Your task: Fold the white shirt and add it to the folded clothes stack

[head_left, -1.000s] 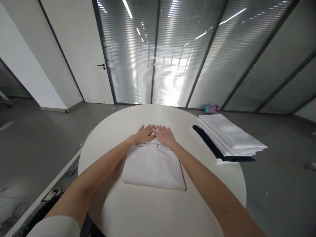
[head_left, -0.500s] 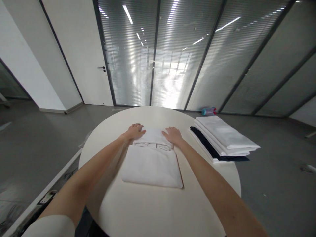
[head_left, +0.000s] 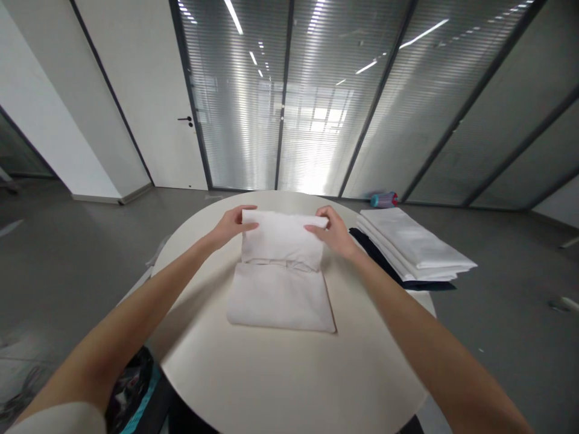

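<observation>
Now the round white table (head_left: pixel 280 386) is being topped, at right, by a folded stack (head_left: pixel 416 241); at centre, the white cloth (head_left: pixel 280 298) is being held up by its far edge, left end being pinched by the left hand (head_left: pixel 232 226), right end by the right hand (head_left: pixel 337 232)!

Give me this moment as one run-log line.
left hand: holds far-left corner of white cloth | right hand: holds far-right corner | near half: flat on round table | at right: folded stack
</observation>
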The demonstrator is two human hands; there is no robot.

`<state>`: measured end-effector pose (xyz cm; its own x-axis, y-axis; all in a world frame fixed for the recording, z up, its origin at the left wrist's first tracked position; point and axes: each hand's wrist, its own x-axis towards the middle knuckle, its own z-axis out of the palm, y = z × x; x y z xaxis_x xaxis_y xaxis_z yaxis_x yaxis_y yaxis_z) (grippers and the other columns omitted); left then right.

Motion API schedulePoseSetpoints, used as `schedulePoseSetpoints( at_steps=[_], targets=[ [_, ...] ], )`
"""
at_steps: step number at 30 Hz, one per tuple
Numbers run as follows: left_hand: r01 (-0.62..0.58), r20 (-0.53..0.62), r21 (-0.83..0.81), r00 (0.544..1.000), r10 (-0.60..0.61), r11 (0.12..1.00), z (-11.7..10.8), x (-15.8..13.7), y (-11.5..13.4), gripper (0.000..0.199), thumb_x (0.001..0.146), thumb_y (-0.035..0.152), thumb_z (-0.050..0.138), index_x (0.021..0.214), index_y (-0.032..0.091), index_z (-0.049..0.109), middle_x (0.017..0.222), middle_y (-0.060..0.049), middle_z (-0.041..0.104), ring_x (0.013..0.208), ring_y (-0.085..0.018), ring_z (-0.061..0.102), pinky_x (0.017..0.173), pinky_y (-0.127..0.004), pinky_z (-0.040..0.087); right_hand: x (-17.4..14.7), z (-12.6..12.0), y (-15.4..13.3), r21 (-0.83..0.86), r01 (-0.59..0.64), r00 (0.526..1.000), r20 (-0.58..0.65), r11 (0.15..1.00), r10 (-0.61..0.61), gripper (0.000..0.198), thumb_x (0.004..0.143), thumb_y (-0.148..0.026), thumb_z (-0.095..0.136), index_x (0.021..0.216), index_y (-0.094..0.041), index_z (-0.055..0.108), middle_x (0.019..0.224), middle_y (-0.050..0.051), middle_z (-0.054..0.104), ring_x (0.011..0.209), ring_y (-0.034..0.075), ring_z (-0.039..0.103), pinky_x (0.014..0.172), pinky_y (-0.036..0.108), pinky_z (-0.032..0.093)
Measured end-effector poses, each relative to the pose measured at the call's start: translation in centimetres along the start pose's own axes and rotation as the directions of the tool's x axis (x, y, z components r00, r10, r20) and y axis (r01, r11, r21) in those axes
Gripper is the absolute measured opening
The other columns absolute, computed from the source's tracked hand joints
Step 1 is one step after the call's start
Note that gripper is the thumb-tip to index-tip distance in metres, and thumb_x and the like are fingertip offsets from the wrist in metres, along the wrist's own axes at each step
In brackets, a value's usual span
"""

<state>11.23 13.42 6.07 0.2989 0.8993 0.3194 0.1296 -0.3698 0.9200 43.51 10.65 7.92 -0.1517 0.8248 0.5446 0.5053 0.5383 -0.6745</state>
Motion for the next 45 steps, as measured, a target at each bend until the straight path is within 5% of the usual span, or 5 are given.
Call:
schedulePoseSetpoints(
  at_steps=[5,12,23,38,45],
  targets=[
    [0.203,0.331,-0.078,0.929,-0.167,0.976,0.9,-5.4,-1.5,0.064,0.064,0.039,0.089,0.118,0.014,0.064,0.119,-0.013,0.070,0.110,-0.033,0.065,0.093,-0.046,0.053,-5.0,-0.9,-1.3,0.167,-0.132,0.983,0.145,0.977,0.108,0.046,0.071,-0.044,0.080,0.105,-0.022,0.057,0.105,0.006,0.065,0.091,0.022,0.062,0.076,0.033,0.051],
    [0.116,0.236,-0.132,0.968,-0.082,0.984,2.2,-5.8,-3.5,0.068,0.071,0.038,0.085,0.128,0.015,0.054,0.128,-0.016,0.065,0.112,-0.031,0.065,0.089,-0.040,0.055,-8.4,0.6,2.0,0.236,-0.442,0.845,0.432,0.865,0.314,0.069,0.064,-0.038,0.086,0.123,-0.018,0.057,0.122,0.012,0.068,0.105,0.028,0.066,0.088,0.042,0.055],
    [0.047,0.193,0.034,0.980,-0.053,0.998,2.5,-6.8,-3.9,0.080,0.071,0.047,0.083,0.135,0.014,0.047,0.134,-0.020,0.060,0.120,-0.035,0.059,0.096,-0.043,0.052,-8.5,2.4,4.1,0.002,-0.255,0.955,0.159,0.967,0.252,0.043,0.077,-0.033,0.072,0.115,-0.017,0.062,0.113,0.011,0.071,0.100,0.027,0.066,0.088,0.042,0.053],
    [-0.233,0.264,0.448,0.957,0.121,0.863,2.8,-6.8,-3.4,0.039,0.092,0.043,0.054,0.117,0.017,0.071,0.106,-0.011,0.072,0.101,-0.028,0.066,0.092,-0.038,0.051,-8.5,1.6,4.1,-0.077,-0.095,0.980,0.170,0.993,0.106,0.041,0.092,-0.032,0.055,0.131,-0.022,0.063,0.132,0.009,0.066,0.126,0.027,0.057,0.111,0.047,0.041],
    [-0.620,0.522,0.530,0.776,0.353,0.579,2.0,-7.6,-1.8,0.047,0.103,0.029,0.041,0.150,0.027,0.045,0.116,-0.013,0.065,0.102,-0.022,0.063,0.090,-0.034,0.050,-8.8,-0.8,2.5,-0.292,0.181,0.898,0.438,0.939,-0.037,0.056,0.091,-0.023,0.053,0.147,-0.030,0.049,0.111,0.005,0.068,0.097,0.022,0.064,0.093,0.036,0.049]
  ],
)
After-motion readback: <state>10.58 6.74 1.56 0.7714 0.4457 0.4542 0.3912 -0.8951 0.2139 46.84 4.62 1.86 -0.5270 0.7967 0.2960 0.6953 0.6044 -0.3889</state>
